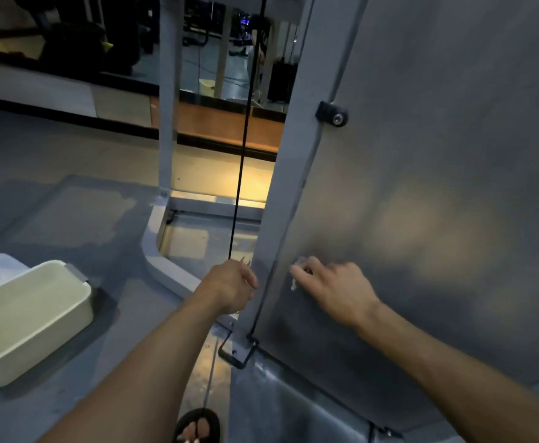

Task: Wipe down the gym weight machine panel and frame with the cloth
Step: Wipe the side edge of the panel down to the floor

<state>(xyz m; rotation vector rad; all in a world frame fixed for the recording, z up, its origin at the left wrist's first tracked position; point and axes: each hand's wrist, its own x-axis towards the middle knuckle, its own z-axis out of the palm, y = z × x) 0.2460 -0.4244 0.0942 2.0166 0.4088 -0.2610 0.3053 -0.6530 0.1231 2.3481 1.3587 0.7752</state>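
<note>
Two hands are low on the machine. My right hand [332,282] curls round a small wad of cloth [295,271] and presses it on the gray panel [437,187], near its left edge. Most of the panel lies up and to the right of the cloth, so I think I wipe that way next. My left hand [230,284] holds the frame post [289,174] just beside it.

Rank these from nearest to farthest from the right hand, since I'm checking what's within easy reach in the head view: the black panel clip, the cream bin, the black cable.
From the right hand, pressing the cloth on the panel:
1. Black cable, just to its left, past the frame post.
2. Black panel clip, well above it on the panel edge.
3. Cream bin, far left on the floor.
</note>
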